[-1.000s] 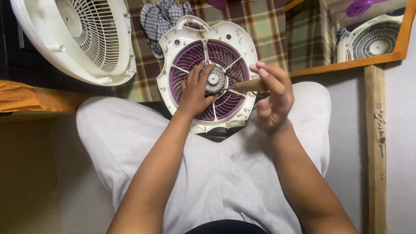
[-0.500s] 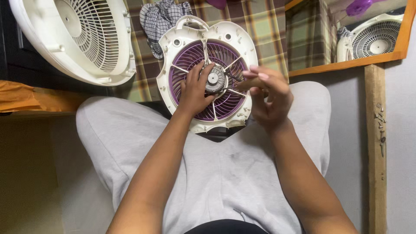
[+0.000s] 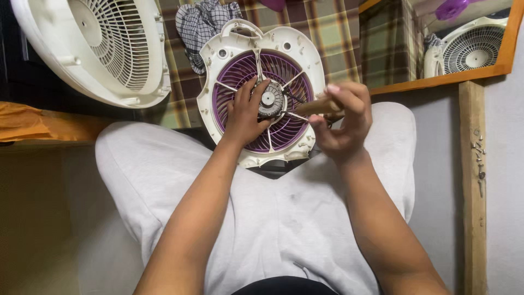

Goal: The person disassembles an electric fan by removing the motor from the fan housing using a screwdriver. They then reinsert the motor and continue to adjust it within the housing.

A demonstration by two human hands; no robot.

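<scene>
In the upper middle of the frame, a white fan housing point(image 3: 256, 98) with purple blades rests on the person's lap. The left hand point(image 3: 244, 114) lies on it, fingers touching the grey motor hub point(image 3: 268, 99). The right hand point(image 3: 343, 123) is closed around a brown-handled screwdriver point(image 3: 316, 106), pointing toward the hub. Another white fan grille point(image 3: 103, 49) sits at upper left.

No packages, labels, signs or screens anywhere in view here, just bare plastic fan parts, checked cloth and wooden edges with nothing printed or displayed on any of them.
</scene>
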